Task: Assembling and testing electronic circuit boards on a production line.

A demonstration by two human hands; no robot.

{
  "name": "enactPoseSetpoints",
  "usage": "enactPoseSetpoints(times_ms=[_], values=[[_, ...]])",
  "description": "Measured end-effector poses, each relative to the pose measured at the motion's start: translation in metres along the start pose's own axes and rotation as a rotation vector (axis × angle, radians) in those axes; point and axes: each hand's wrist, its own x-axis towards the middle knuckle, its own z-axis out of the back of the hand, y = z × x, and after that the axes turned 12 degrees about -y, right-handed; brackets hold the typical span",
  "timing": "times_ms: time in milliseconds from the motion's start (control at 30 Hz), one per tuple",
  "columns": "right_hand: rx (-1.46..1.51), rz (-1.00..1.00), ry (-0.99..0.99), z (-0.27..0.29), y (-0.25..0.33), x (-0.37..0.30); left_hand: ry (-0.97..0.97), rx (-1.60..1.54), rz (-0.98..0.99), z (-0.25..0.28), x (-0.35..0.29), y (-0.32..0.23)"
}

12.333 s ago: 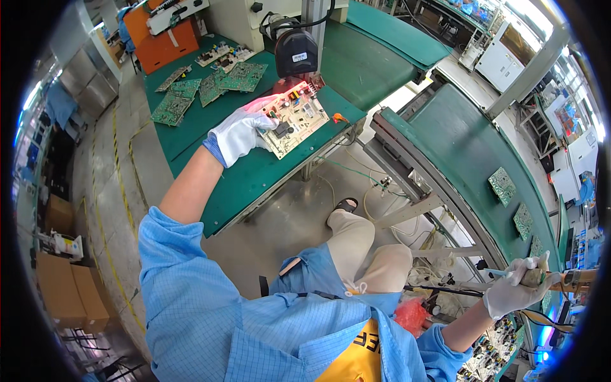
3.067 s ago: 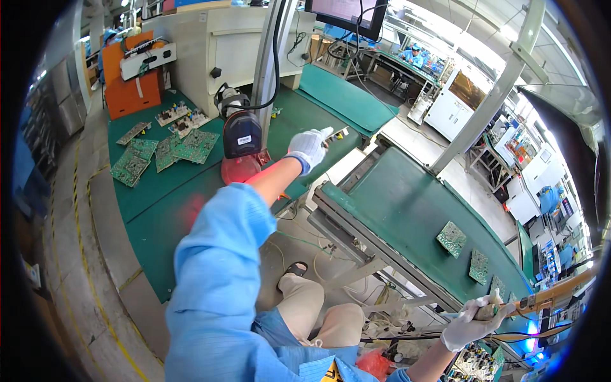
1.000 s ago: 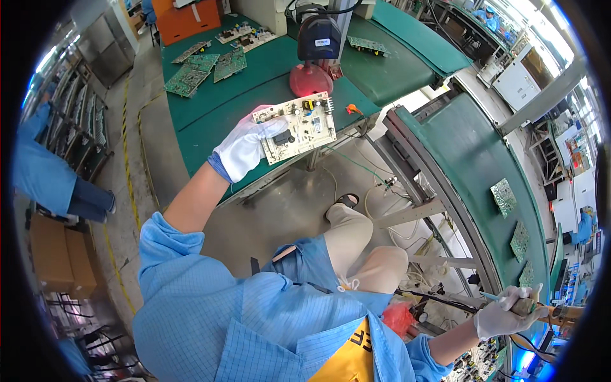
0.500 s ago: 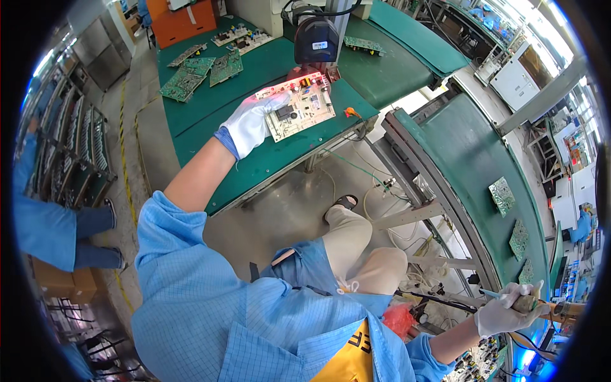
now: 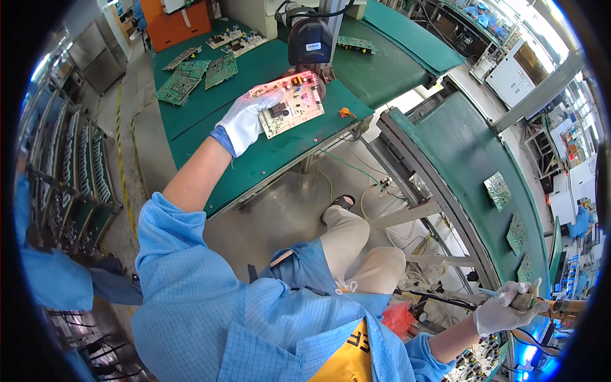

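My left hand [image 5: 244, 121], in a white glove, grips a pale circuit board [image 5: 298, 109] by its left edge. The board is tilted, with its component side showing, below a dark scanner-like device [image 5: 310, 43] on a post, and red light falls on it. Far to the lower right, my gloved right hand [image 5: 505, 312] is closed around a small brownish-green object [image 5: 523, 302] whose kind I cannot make out. A thin pale-blue stick [image 5: 489, 292] pokes out beside that hand's fingers.
Several green circuit boards [image 5: 181, 81] lie on the green table [image 5: 254, 167]. More boards [image 5: 498, 191] rest on the curved green conveyor [image 5: 455, 149] to the right. An orange box [image 5: 180, 25] stands at the back left. Another person [image 5: 57, 277] walks beside racks [image 5: 79, 178] at far left.
My left hand and the board have shifted slightly left relative to the scanner-like device. My right hand has hardly moved. The person at far left has moved nearer to me. The whole view shifted slightly.
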Motion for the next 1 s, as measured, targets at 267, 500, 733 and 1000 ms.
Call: enactPoseSetpoints(times_ms=[267, 500, 733, 1000], values=[[-0.017, 0.011, 0.026, -0.004, -0.003, -0.002, -0.022, -0.416, 0.153, -0.012, 0.017, -0.005], [-0.069, 0.075, -0.178, -0.027, 0.003, -0.016, -0.233, -0.426, -0.009, -0.028, 0.031, -0.007], [-0.177, 0.187, -0.094, -0.008, -0.008, -0.016, 0.044, -0.459, 0.121, -0.004, 0.033, 0.003], [-0.030, 0.065, -0.075, -0.032, 0.004, -0.027, -0.085, -0.479, 0.123, -0.022, 0.015, -0.004]])
